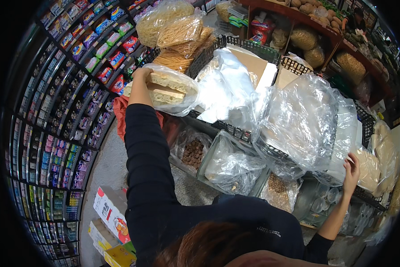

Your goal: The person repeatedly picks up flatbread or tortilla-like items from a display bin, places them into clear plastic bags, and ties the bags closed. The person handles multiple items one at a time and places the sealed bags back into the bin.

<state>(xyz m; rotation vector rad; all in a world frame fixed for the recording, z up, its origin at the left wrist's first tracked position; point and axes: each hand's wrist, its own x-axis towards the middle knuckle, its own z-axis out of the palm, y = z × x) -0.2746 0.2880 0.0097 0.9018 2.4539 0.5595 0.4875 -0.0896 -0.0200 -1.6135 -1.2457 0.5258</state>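
Observation:
My left hand [144,74] grips the upper left side of a clear plastic bag [190,100] at the far left of the crates. Thick, pale, porous slabs [170,80] show inside it, but my fingertips are hidden. On the right, my right hand [351,170] is empty, its fingers apart and slightly curled. It hovers between a large clear plastic bag [300,123] and a bag of beige, flat food [368,168]. White plastic bags [226,83] lie between my hands, on the black plastic crates [235,131].
Bagged dried noodle sticks [180,33] are piled behind my left hand. Lower bins hold brown dried pieces [193,153] and small tan nuts or beans [277,183]. Shelves of packaged goods [66,110] line the left. Printed cartons [111,217] stand on the floor. A person [356,20] is at the far right.

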